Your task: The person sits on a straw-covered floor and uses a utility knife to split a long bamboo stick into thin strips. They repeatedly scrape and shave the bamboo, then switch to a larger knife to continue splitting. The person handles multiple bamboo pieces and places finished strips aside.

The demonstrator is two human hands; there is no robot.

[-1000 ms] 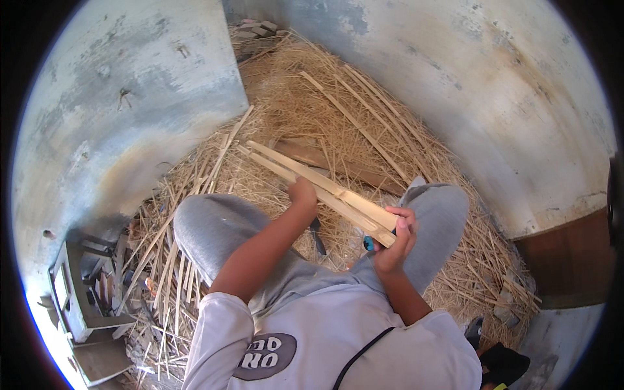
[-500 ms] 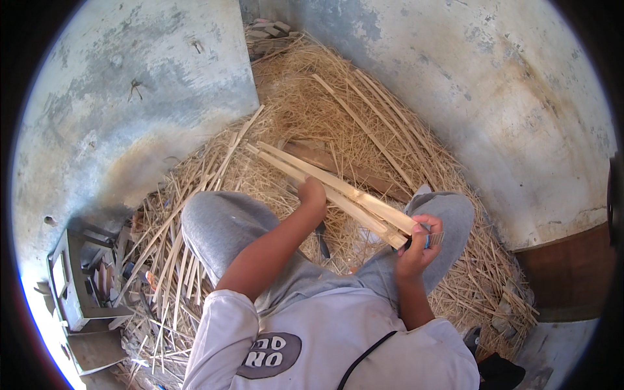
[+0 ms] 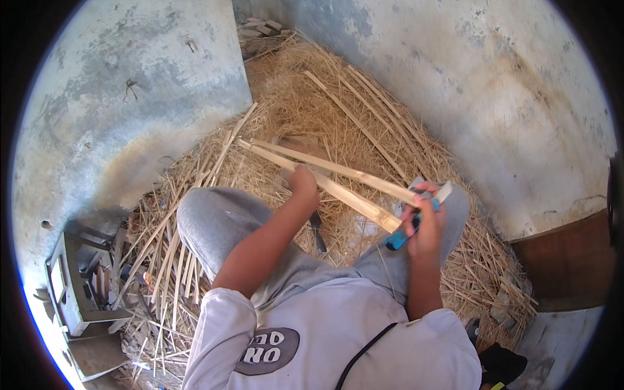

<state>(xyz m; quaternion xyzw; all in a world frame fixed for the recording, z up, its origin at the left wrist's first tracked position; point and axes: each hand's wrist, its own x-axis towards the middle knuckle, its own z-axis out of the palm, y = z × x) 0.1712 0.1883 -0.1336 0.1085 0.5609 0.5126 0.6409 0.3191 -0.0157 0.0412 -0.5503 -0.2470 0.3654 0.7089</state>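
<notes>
My left hand (image 3: 304,182) is closed around the middle of a pale split-wood strip (image 3: 357,201), which slants down to the right above my lap. A second strip (image 3: 364,178) runs behind it, its right end passing through the fingers of my right hand (image 3: 426,221). That hand is also closed on a blue-and-black tool (image 3: 397,240), whose kind I cannot make out behind the fingers. The strips lie close together at their left ends and apart at the right. Below my left hand, a dark-handled tool (image 3: 317,233) rests on the shavings between my legs.
Straw-like wood shavings (image 3: 286,84) cover the floor around me. Long strips (image 3: 361,120) lie at the far right, and more (image 3: 172,253) are heaped at my left. A wooden frame (image 3: 71,292) stands at lower left. Worn walls (image 3: 494,117) close in both sides.
The two strips have spread apart at their right ends. My right hand has turned and shifted slightly, so more of the blue-and-black tool shows. My left hand has moved slightly up and left.
</notes>
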